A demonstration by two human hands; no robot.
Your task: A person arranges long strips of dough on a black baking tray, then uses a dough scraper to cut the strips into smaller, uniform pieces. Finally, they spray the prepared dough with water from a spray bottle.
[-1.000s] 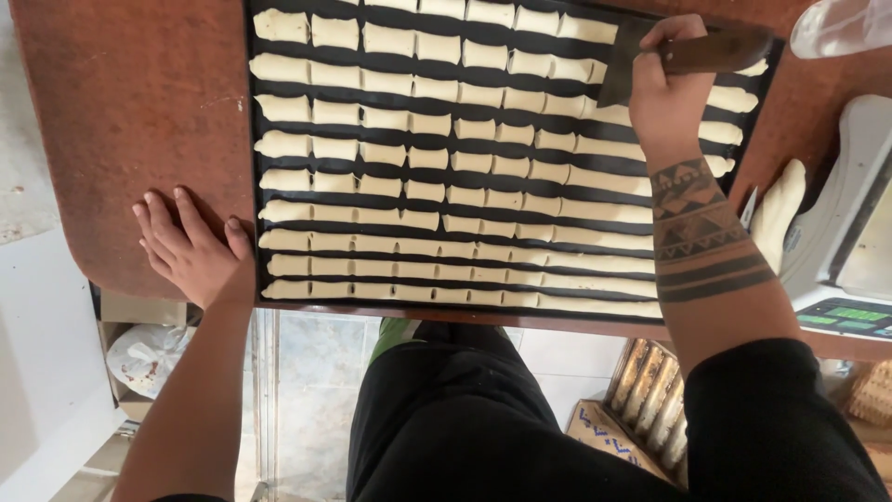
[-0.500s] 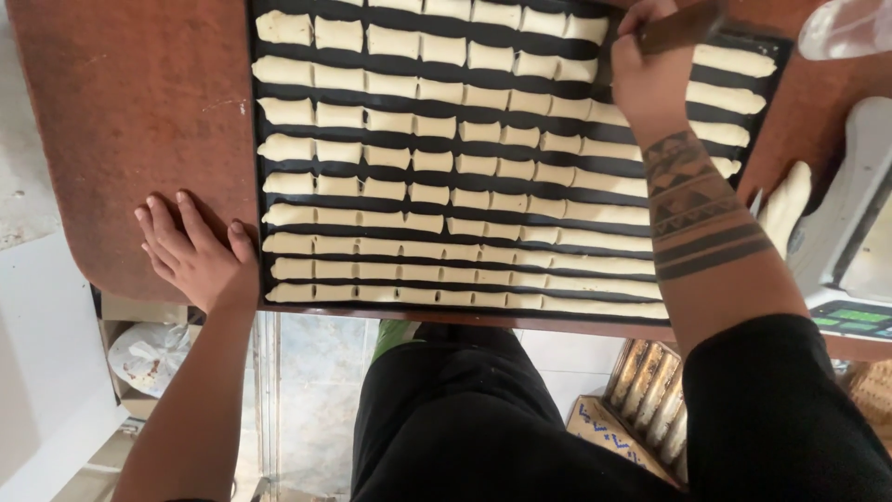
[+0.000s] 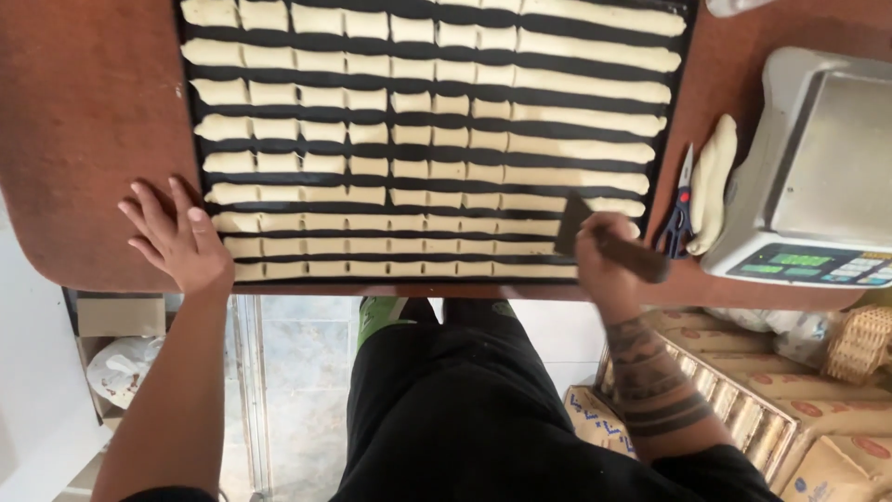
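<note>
Head view: right hand [image 3: 602,265] clamps a dark scraper [image 3: 609,242], blade seemingly on pale dough strips [image 3: 576,121] lying in rows across the black tray [image 3: 674,149]; left hand [image 3: 177,237] lies flat, fingers spread, at the tray's corner.

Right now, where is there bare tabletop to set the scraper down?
Bare brown table lies left of the black tray, above the left hand. The strip between tray and scale is crowded with scissors and dough.
</note>
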